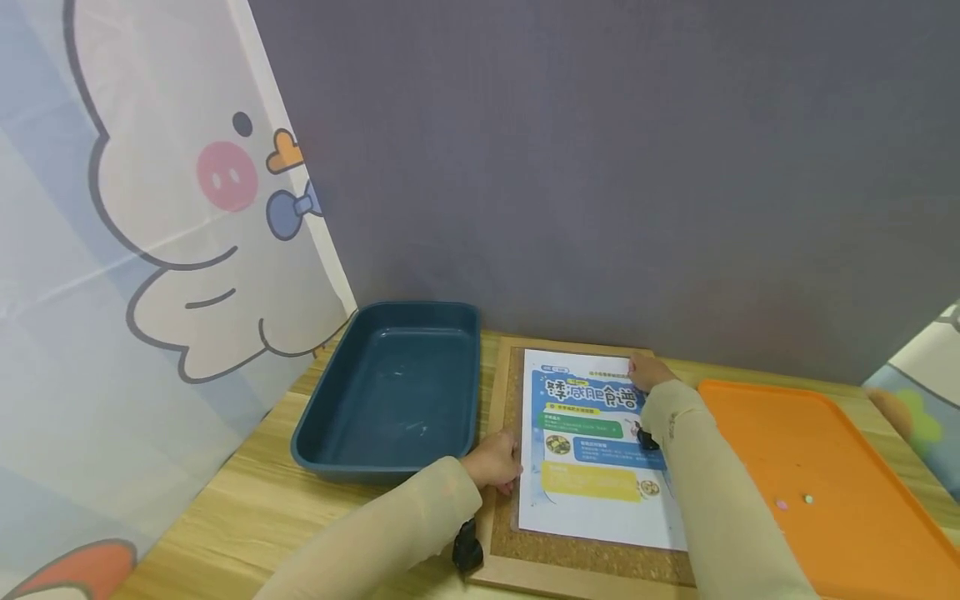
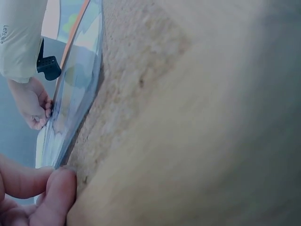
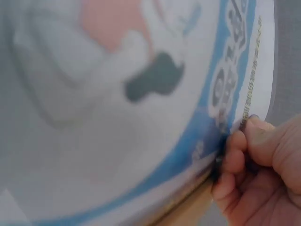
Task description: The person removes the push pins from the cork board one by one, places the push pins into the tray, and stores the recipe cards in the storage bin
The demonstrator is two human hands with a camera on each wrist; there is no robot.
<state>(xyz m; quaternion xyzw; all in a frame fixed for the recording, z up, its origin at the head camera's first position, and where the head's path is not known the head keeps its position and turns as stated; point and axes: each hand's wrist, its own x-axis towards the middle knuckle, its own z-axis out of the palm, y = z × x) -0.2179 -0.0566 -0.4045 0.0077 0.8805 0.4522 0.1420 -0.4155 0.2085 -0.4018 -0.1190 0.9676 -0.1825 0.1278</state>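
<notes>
A printed sheet [image 1: 592, 512] with blue, green and yellow blocks lies over a wood-framed cork board [image 1: 570, 554]. At the sheet's left edge, my left hand [image 1: 495, 462] pinches the margin between thumb and finger; the left wrist view shows these fingertips [image 2: 59, 183] close to the cork. My right hand [image 1: 648, 372] grips the sheet near its upper right corner. In the right wrist view the thumb and curled fingers of that hand [image 3: 263, 165] meet at the sheet's edge [image 3: 188, 181]. My right forearm covers the sheet's lower right side.
Left of the board stands a deep dark-teal tray [image 1: 390, 392]. An orange tray [image 1: 780, 442] sits to the right, with a pink piece [image 1: 782, 504] and a pale green piece [image 1: 807, 499] on it. A grey panel [image 1: 600, 167] rises behind the wooden table [image 1: 247, 500].
</notes>
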